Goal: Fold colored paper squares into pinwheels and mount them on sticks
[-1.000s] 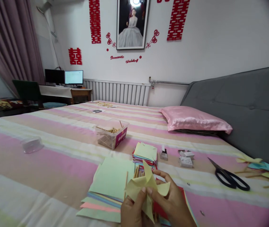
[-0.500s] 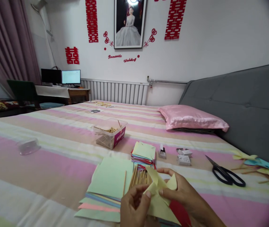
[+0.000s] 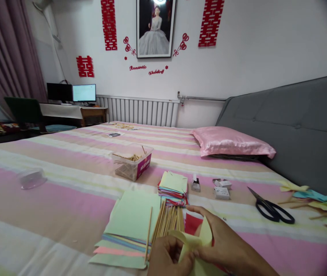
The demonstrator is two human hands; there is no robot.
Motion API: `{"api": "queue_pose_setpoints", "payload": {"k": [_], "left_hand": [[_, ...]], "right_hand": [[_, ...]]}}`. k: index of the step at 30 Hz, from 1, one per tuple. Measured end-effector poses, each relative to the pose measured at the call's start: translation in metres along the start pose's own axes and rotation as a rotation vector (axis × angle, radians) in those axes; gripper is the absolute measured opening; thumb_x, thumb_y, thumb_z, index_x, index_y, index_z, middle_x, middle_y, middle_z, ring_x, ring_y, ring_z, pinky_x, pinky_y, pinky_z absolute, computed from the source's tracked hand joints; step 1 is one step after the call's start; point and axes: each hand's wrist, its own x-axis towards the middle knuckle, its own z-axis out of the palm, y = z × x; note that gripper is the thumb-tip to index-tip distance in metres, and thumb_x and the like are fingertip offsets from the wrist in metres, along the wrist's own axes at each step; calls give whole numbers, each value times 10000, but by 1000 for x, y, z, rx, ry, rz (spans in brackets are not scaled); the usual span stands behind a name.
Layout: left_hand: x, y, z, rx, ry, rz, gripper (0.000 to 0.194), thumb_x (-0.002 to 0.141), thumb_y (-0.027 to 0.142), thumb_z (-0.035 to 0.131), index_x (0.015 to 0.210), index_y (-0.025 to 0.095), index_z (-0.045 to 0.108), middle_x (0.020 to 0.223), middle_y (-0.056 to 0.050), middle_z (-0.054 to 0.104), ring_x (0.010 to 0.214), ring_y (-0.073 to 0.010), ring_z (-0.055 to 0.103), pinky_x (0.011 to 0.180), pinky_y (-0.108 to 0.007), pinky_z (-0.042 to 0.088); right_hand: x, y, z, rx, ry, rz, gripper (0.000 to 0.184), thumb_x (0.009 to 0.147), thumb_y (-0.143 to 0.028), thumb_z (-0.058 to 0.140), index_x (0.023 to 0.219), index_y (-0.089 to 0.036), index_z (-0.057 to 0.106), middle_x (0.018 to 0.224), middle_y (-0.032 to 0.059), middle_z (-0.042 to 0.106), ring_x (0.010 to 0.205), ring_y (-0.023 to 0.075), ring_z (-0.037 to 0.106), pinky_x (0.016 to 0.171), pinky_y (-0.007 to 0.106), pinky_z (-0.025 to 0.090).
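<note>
Both of my hands are at the bottom edge of the view, closed on a folded pale yellow paper piece (image 3: pixel 196 243). My left hand (image 3: pixel 166 258) pinches it from below. From the right, my right hand (image 3: pixel 223 247) wraps over it with fingers curled. Just beyond my hands lies a bundle of thin wooden sticks (image 3: pixel 169 221), with one loose stick (image 3: pixel 148 234) to its left. These rest on a stack of coloured paper sheets (image 3: pixel 131 218) with a light green sheet on top. A red sheet (image 3: pixel 192 224) shows under my right hand.
On the striped bed (image 3: pixel 65 191) are a small stack of cut coloured squares (image 3: pixel 173 188), a clear box of sticks (image 3: pixel 131 161), a clear lid (image 3: pixel 31 178), a stapler (image 3: pixel 195 183), small white boxes (image 3: pixel 222 189), black scissors (image 3: pixel 271 209), finished paper shapes (image 3: pixel 313 197) and a pink pillow (image 3: pixel 232 143).
My hands and the yellow paper have sunk lower in the view, which uncovers the stick bundle. The paper has folded in tighter between my fingers.
</note>
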Motion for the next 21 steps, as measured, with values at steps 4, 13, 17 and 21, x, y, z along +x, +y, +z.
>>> {"api": "queue_pose_setpoints", "payload": {"k": [4,13,17,21], "left_hand": [[2,-3,-5,-10,-74,-25,92,520,159,714,509,119,631,487,-14,607,469,-115,506,471,-203,343],[13,-27,-6,-268,27,-101,306,440,362,787,536,93,680,524,-97,670,478,-173,572,497,-261,409],[12,-25,-5,-238,2,-69,343,450,395,784,596,92,719,546,-109,687,515,-199,603,539,-284,437],[11,-23,-5,-242,-22,-82,391,444,408,790,666,90,743,561,-112,697,557,-216,623,561,-290,445]], "right_hand": [[0,0,1,13,-3,-10,715,491,-95,606,1183,-205,462,791,9,715,674,207,645,593,291,482],[4,9,2,103,-30,-14,663,591,-139,629,1211,-153,397,646,-17,669,606,171,628,560,258,438],[6,11,4,113,-21,-20,623,582,-155,614,1177,-147,426,644,-8,672,578,168,620,531,253,432],[7,13,3,72,-41,-5,645,585,-135,608,1196,-143,404,608,-34,636,525,140,577,501,233,394]]}}
